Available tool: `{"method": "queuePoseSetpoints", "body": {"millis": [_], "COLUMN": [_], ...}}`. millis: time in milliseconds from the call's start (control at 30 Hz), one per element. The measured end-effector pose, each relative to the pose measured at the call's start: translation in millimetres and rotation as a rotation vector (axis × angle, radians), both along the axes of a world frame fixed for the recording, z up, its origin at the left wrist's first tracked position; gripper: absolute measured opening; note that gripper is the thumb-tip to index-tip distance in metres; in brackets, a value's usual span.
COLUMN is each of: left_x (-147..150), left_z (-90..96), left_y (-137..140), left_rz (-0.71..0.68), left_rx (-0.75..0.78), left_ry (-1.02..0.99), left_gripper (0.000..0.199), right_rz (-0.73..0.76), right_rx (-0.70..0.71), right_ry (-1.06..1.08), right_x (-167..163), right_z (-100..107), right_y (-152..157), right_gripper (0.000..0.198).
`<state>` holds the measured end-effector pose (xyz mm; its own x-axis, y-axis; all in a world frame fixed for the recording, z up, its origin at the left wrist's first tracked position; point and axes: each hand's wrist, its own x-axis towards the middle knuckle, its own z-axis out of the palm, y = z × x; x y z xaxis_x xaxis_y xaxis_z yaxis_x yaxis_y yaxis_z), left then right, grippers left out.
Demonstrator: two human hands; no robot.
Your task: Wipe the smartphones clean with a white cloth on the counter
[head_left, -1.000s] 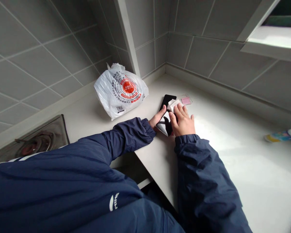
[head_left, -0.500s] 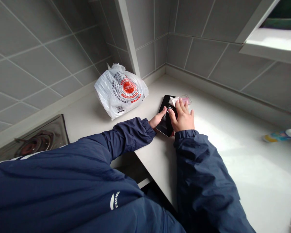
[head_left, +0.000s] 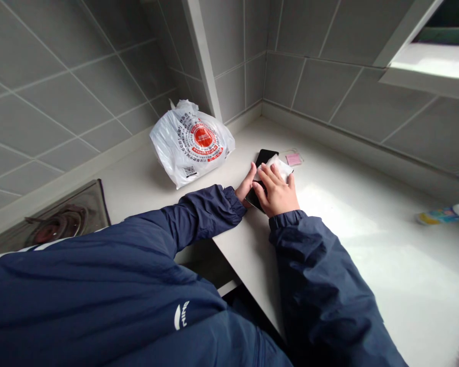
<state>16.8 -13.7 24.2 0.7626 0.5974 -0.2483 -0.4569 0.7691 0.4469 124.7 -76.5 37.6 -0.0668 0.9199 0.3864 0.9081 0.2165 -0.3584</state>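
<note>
Fingers (head_left: 266, 176) touch a phone (head_left: 266, 154), long axis slanting away-right.

Plastic bag (head_left: 168, 153), toward ten to eleven o'clock: Chinese characters, mostly too small to read, with 中国人 seemingly among them. Black print curves from eight to eleven around the red disc (head_left: 203, 136); white-on-red characters sit near its five. A QR code (head_left: 190, 172) lies below.

Jacket (head_left: 130, 300), at seven: a white logo (head_left: 179, 316), letters apparently N, I, N, others unclear.

Bottle (head_left: 438, 215), at three: coloured label, illegible.
</note>
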Motion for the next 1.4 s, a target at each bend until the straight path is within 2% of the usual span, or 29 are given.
{"method": "queuePoseSetpoints", "body": {"millis": [167, 300, 533, 700, 967, 1100, 1300, 1400], "left_x": [-1.6, -2.0, -5.3, -11.4, -12.8, -8.1, 1.8, 4.2], "left_z": [6.4, 3.0, 5.8, 3.8, 6.0, 8.5, 16.1, 18.5], "left_y": [0.7, 0.4, 4.7, 10.2, 11.7, 10.0, -3.7, -5.8], "left_rz": [-0.048, -0.115, -0.104, -0.239, -0.331, -0.277, -0.023, 0.048], "left_rx": [-0.107, -0.072, -0.016, -0.021, -0.028, -0.025, -0.012, -0.024], "left_ry": [0.007, -0.026, -0.005, 0.017, -0.004, -0.002, 0.004, 0.031], "left_gripper": [0.094, 0.098, 0.101, 0.114, 0.124, 0.118, 0.087, 0.077], "right_rz": [0.038, 0.044, -0.013, -0.006, 0.035, 0.007, -0.054, -0.118], "right_rx": [0.010, 0.018, -0.001, -0.018, -0.023, -0.050, -0.089, -0.134], "right_ry": [0.021, 0.022, 0.012, -0.001, -0.042, -0.032, -0.020, 0.016], "right_x": [-7.5, -14.5, -27.3, -30.9, -32.3, -31.6, -23.3, -19.4], "right_z": [-6.4, -9.7, -13.3, -15.5, -16.5, -12.7, -3.9, 1.1], "right_y": [-11.3, -22.7, -47.2, -64.5, -65.3, -55.2, -31.7, -18.9], "right_gripper": [0.046, 0.048, 0.053, 0.052, 0.055, 0.059, 0.060, 0.059]}}
